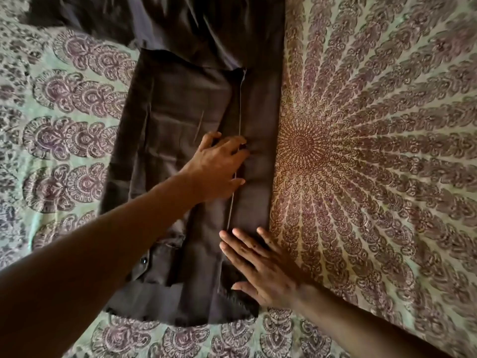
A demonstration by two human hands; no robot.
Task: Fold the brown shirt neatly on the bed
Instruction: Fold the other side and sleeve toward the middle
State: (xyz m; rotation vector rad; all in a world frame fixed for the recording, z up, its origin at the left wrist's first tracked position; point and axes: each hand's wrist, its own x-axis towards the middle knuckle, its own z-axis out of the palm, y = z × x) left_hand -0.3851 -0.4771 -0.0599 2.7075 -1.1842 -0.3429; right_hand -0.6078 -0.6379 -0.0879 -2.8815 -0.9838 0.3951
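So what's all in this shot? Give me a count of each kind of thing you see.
Brown shirt: 1
Hands: 2, the left hand on the shirt's middle and the right hand flat on its near edge
Patterned bedspread: 1
Shirt button showing: 1
Total: 5
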